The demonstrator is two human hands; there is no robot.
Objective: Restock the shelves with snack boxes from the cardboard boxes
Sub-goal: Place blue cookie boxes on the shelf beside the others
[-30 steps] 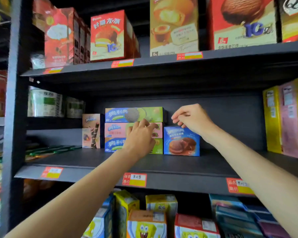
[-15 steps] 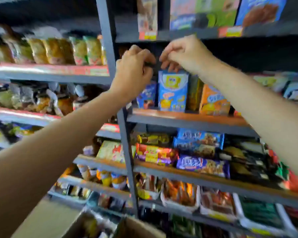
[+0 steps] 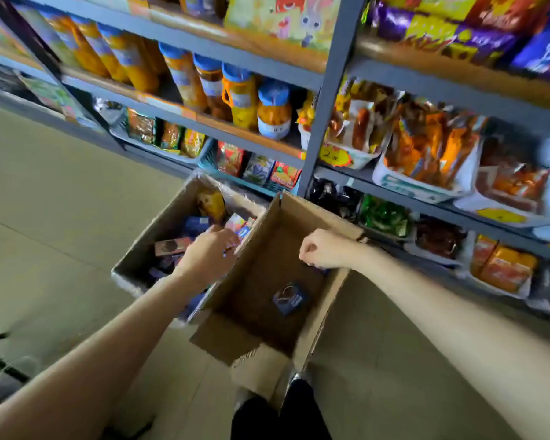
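Holding one blue snack box (image 3: pixel 289 299): right carton (image 3: pixel 337 300).

You see two open cardboard boxes side by side on the floor below the shelves (image 3: pixel 327 77). The left cardboard box (image 3: pixel 146 246) holds mixed snack boxes (image 3: pixel 172 246); the right cardboard box (image 3: pixel 327 300) holds one dark blue snack box (image 3: pixel 289 298) lying flat.

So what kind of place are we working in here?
Most likely a small grocery or snack shop: metal shelves packed with jars and snack packets, a handwritten price tag on one basket, and two open cartons of stock on the floor.
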